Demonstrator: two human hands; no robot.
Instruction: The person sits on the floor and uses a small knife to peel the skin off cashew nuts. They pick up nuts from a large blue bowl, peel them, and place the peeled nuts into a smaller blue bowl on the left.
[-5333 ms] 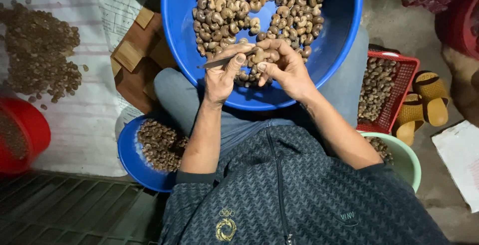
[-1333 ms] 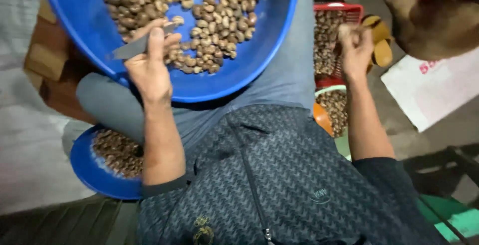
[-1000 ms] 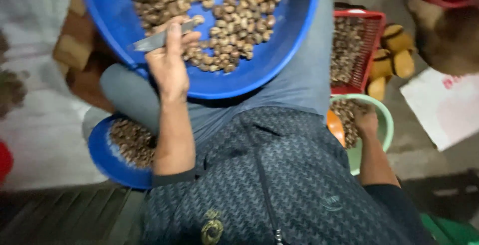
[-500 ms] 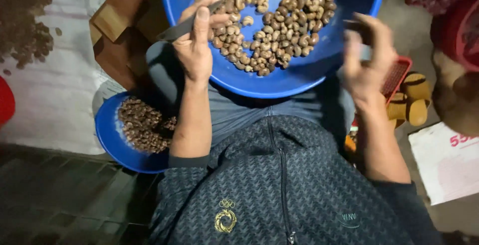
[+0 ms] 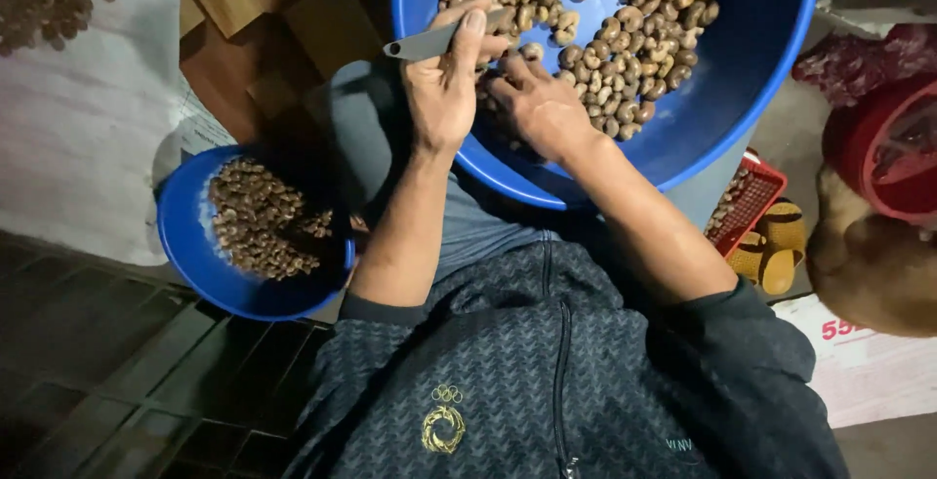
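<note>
On your lap sits a large blue basin (image 5: 742, 99), tilted toward you and holding a heap of brown nuts (image 5: 605, 11) with a bare patch of blue showing among them. Your left hand (image 5: 444, 89) lies over the near rim, its fingers clenched round a grey-handled knife (image 5: 429, 45); the thumb is pressed along the handle, and the handle end points to your left. The blade end is hidden behind the fingers. Your right hand (image 5: 537, 108) is just beside the left, palm down inside the basin, fingers curled into the nuts at the near edge; whether a nut is pinched between them cannot be told from this angle. The two hands are touching or very nearly so at the fingertips.

Below your left forearm, on the floor, stands a smaller blue bowl (image 5: 195, 255) partly filled with darker nuts. Beyond it lies a wooden block (image 5: 244, 20) on a pale woven sack (image 5: 88, 138), with a loose pile of nuts at the sack's far corner. To your right, partly hidden under the basin, is a red mesh basket (image 5: 756, 196), and just beside it a yellow sandal (image 5: 771, 255).
</note>
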